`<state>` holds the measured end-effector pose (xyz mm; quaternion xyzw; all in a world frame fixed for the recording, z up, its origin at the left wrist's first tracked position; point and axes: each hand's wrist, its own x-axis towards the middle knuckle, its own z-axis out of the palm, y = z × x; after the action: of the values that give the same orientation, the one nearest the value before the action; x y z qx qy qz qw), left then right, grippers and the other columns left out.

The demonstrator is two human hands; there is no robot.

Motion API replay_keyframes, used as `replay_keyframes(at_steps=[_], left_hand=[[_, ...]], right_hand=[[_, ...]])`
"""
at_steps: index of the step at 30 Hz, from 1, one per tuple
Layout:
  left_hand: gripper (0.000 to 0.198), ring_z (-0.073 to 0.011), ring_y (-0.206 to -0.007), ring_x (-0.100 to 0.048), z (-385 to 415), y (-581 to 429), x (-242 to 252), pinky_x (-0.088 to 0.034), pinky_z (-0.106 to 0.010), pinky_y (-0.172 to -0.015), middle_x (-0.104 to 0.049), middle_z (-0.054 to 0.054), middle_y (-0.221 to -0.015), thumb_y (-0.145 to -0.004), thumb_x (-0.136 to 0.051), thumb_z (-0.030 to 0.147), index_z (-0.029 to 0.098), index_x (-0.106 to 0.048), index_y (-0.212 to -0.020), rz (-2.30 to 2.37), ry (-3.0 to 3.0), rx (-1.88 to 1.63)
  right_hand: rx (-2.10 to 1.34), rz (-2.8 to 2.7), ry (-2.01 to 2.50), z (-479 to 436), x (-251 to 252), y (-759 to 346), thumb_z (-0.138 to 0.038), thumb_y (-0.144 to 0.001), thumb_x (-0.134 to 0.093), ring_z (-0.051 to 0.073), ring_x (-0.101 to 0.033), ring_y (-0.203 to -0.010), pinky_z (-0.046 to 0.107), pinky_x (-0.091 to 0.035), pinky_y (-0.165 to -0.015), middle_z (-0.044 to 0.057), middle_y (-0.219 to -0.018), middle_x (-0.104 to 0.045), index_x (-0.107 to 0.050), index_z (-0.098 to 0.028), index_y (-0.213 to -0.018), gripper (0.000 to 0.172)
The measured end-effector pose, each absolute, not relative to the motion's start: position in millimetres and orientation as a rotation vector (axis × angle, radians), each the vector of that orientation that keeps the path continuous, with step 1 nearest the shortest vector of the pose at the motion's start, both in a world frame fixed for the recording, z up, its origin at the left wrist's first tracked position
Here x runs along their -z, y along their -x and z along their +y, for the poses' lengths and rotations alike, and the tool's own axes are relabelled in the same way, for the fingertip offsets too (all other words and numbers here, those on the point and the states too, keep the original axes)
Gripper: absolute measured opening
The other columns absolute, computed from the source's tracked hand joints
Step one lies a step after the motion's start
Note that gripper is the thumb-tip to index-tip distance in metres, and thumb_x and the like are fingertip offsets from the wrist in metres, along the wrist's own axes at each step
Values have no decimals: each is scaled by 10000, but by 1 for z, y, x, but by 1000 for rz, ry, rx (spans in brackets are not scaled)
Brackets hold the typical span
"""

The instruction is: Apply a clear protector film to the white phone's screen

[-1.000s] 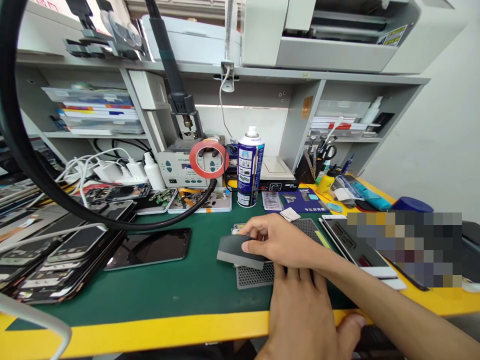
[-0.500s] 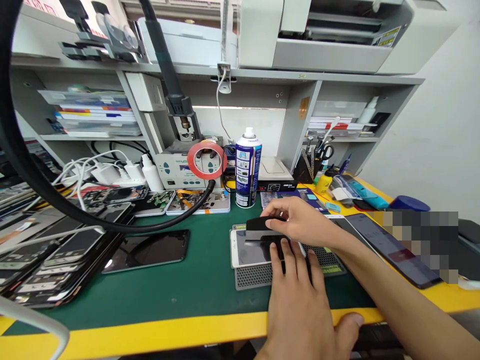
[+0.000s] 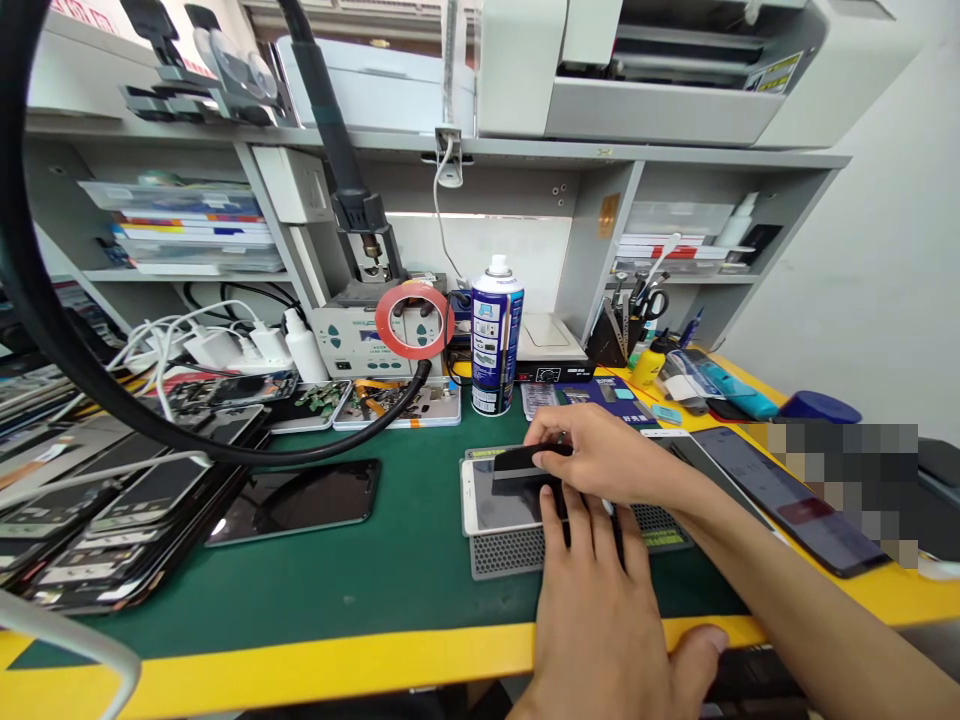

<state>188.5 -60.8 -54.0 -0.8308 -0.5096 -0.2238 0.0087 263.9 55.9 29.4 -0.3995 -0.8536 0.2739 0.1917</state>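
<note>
A white-framed phone (image 3: 499, 505) lies screen up on a grey honeycomb-patterned pad (image 3: 506, 555) on the green mat (image 3: 337, 590). My left hand (image 3: 600, 590) rests palm down, its fingers spread and their tips on the right part of the phone. Just above those fingertips, my right hand (image 3: 592, 450) pinches a flat black scraper-like piece (image 3: 521, 458) with a grey lower edge, held tilted over the screen. Its contact with the glass is hard to make out. The phone's right end is mostly covered by my hands.
Left of the pad lies a dark phone (image 3: 300, 500), with stacked phone parts (image 3: 142, 500) farther left. A spray can (image 3: 496, 340) stands behind the pad, a red tape roll (image 3: 414, 320) beside it. Another large phone (image 3: 787, 500) is at right. A black cable (image 3: 225, 450) arcs across the left.
My right hand has moved slightly toward me and right, and the black piece leans differently, its top edge lower. My left hand stays in place.
</note>
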Motion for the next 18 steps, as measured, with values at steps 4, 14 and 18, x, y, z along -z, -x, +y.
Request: replay_keyframes(at_steps=[4,14,18], left_hand=[[943,-510,-1498,-191,-60,-187,52,-224,-711,-1193,-301,-304,-1605,-959,-323,720,-10,-339,-1555,-1614,2597,677],[959,-480,-1515,-194,-61,-178,46,-237,-699,-1205,-270,-243,-1645,-949,-281,761,46,-301,-1588,-1592,2673,737],[873,-444,-1489,-308,-65,-176,45,-289,-665,-1202,-384,-206,-1609,-952,-357,731,87,-415,-1539,-1504,2633,857]], right_hand=[[-769,-2401,1130,54,-30,-264,-125,-839,-606,188,-692,-817,265,-479,-684,-6,-884,-754,-685,-226,-833,128],[-712,-2436,1129,56,-31,-264,-124,-830,-618,187,-681,-830,261,-446,-685,-4,-889,-753,-685,-226,-840,123],[-695,-2438,1124,56,-29,-264,-117,-824,-616,192,-679,-834,261,-431,-679,4,-899,-757,-688,-222,-848,130]])
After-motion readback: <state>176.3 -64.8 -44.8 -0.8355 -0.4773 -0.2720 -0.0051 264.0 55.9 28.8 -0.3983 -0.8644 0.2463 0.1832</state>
